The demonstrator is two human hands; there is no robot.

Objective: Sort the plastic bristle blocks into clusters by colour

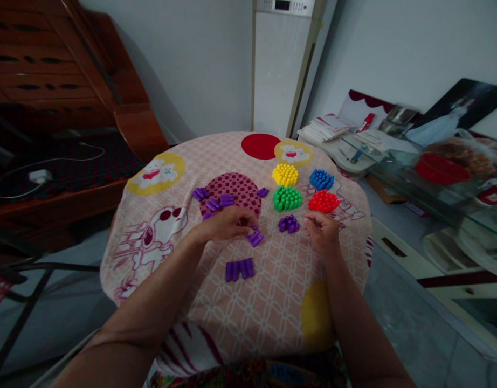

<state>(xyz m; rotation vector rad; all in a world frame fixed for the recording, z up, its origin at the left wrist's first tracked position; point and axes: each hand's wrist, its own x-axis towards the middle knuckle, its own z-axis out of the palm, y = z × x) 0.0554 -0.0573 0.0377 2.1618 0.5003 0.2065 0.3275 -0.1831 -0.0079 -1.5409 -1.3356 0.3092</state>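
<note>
My left hand [234,222] is closed, its thumb and fingertips on a small purple plastic peg at the edge of a short row of purple pegs [255,238]. To the right, my right hand [323,230] has its fingertips pinched together beside an upright cluster of purple pegs [289,223]; whatever the pinch may hold is too small to make out. Just beyond that hand stands a cluster of red pegs [323,201]. Green pegs [287,199], yellow pegs [285,175] and blue pegs [322,179] stand in bunches behind. Nearer me lies a row of purple pegs [239,269].
More purple pegs [227,200] lie in small groups past my left hand. A patterned cloth [273,312] covers the round table. At the right, a glass shelf [426,188] carries a red bowl [442,167] and bags. A wooden bench [139,129] stands at the left.
</note>
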